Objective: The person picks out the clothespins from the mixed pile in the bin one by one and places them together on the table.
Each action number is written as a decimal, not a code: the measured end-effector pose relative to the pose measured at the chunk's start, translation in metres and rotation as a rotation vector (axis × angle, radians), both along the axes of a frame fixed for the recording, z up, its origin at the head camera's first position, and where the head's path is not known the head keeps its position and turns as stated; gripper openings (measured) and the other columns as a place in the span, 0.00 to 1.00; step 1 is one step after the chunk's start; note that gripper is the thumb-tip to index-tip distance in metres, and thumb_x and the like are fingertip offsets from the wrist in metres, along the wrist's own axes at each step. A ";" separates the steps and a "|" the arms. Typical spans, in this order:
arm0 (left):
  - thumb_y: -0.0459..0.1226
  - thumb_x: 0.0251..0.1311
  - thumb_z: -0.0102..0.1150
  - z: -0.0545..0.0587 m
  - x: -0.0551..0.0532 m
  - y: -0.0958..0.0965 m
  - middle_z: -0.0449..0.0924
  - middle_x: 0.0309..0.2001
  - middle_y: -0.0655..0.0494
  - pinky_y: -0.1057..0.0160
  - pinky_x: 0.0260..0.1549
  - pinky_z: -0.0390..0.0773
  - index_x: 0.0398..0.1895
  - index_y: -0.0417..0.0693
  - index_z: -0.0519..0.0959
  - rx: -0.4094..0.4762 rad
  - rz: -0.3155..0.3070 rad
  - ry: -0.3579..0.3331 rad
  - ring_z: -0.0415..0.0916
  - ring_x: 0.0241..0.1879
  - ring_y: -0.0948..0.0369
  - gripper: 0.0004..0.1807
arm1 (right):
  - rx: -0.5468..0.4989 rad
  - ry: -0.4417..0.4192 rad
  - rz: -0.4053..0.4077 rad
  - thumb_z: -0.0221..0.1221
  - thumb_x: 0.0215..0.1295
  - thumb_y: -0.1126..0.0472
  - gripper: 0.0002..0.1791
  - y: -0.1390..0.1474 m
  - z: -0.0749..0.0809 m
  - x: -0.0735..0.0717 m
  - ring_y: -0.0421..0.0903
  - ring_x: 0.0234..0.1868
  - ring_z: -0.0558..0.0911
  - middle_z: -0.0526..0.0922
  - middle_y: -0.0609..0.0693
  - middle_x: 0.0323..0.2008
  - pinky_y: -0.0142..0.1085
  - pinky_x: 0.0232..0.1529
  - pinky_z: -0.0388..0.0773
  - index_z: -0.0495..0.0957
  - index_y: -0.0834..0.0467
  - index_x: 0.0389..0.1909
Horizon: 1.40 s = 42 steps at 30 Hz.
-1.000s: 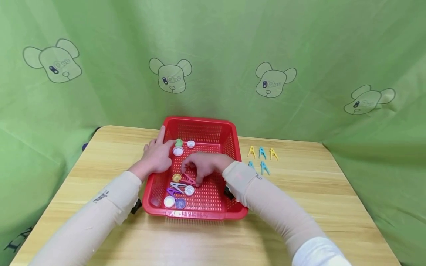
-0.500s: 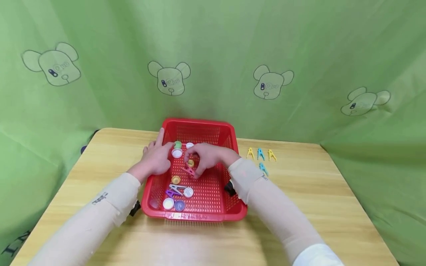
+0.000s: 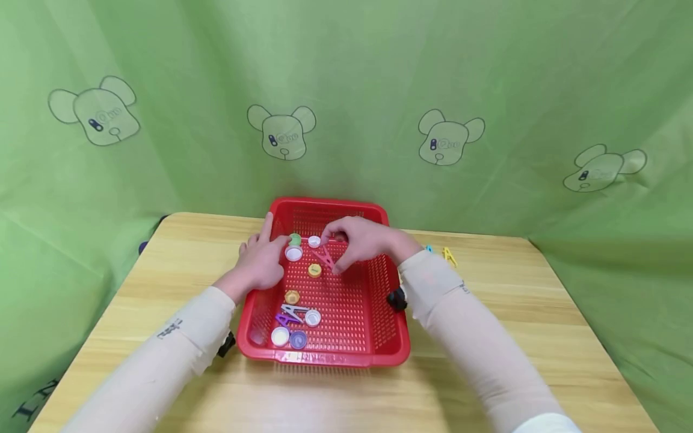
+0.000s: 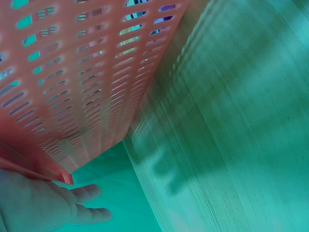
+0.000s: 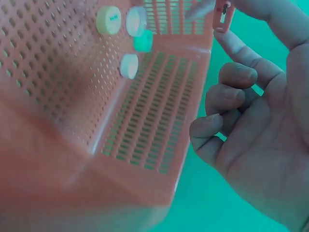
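My right hand (image 3: 360, 239) pinches a pink clothespin (image 3: 326, 258) between thumb and index finger, above the floor of the red basket (image 3: 325, 358). In the right wrist view the clothespin (image 5: 223, 15) is partly cut off at the top, with the other fingers curled. My left hand (image 3: 258, 264) holds the basket's left rim, thumb inside and fingers outside. Near that thumb lie a green bottle cap (image 3: 295, 239) and a white cap (image 3: 294, 253). A yellow cap (image 3: 314, 270) sits mid-basket. Nearer the front are a white clothespin (image 3: 295, 311) and a purple clothespin (image 3: 284, 320).
Several more caps lie in the basket, among them a gold cap (image 3: 292, 297) and a purple cap (image 3: 298, 340). Right of the basket, a yellow clothespin (image 3: 449, 257) shows on the wooden table (image 3: 520, 300), others mostly behind my right arm. Green cloth (image 3: 357, 66) hangs behind.
My right hand has lifted the pink clothespin from beside the white one and carried it up and right. The yellow cap mid-basket has come into sight. The left hand stays at the rim.
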<state>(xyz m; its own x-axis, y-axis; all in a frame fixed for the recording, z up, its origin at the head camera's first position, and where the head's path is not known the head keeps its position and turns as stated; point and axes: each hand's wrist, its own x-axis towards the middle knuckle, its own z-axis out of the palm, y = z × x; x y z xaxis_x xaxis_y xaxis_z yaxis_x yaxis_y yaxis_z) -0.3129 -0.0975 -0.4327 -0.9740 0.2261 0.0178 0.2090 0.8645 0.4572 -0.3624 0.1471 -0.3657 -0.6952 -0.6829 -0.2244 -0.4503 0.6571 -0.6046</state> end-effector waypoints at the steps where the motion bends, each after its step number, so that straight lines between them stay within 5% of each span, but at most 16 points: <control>1: 0.30 0.57 0.62 0.000 0.000 0.000 0.25 0.79 0.44 0.29 0.63 0.49 0.72 0.44 0.68 0.000 0.001 0.000 0.52 0.67 0.32 0.36 | -0.017 0.013 0.002 0.78 0.48 0.55 0.27 0.003 0.002 -0.001 0.51 0.43 0.78 0.82 0.54 0.45 0.39 0.39 0.80 0.79 0.50 0.49; 6: 0.30 0.57 0.62 0.002 0.000 0.000 0.25 0.80 0.45 0.31 0.63 0.51 0.72 0.45 0.69 -0.006 0.001 0.002 0.53 0.67 0.32 0.36 | -0.098 0.067 0.008 0.77 0.46 0.56 0.28 0.025 0.007 -0.003 0.48 0.33 0.72 0.78 0.55 0.34 0.41 0.35 0.72 0.79 0.56 0.49; 16: 0.30 0.57 0.61 0.001 0.001 0.000 0.24 0.79 0.43 0.29 0.62 0.50 0.72 0.45 0.68 -0.019 -0.002 -0.009 0.53 0.67 0.31 0.36 | -0.187 0.089 -0.057 0.77 0.48 0.58 0.27 0.062 -0.002 0.001 0.52 0.34 0.66 0.67 0.54 0.29 0.42 0.35 0.64 0.78 0.58 0.48; 26: 0.30 0.57 0.61 0.002 0.000 0.000 0.24 0.79 0.43 0.28 0.62 0.49 0.72 0.44 0.68 -0.017 -0.007 -0.010 0.53 0.67 0.30 0.36 | -0.214 0.127 -0.195 0.76 0.49 0.58 0.25 0.105 -0.002 0.013 0.48 0.30 0.64 0.66 0.53 0.28 0.41 0.35 0.64 0.77 0.58 0.48; 42: 0.30 0.56 0.63 0.003 0.004 0.001 0.25 0.79 0.43 0.28 0.62 0.48 0.73 0.43 0.67 0.004 -0.001 -0.014 0.52 0.67 0.31 0.38 | -0.164 0.176 -0.435 0.76 0.50 0.52 0.29 0.178 -0.033 0.032 0.47 0.26 0.62 0.61 0.50 0.24 0.41 0.32 0.63 0.76 0.59 0.49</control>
<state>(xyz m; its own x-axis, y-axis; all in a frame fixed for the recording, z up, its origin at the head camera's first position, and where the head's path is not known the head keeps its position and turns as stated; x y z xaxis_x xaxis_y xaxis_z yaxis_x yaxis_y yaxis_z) -0.3087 -0.0964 -0.4292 -0.9738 0.2272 0.0046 0.2034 0.8626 0.4632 -0.3303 0.3253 -0.3986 -0.9412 -0.3378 0.0082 -0.2603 0.7092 -0.6552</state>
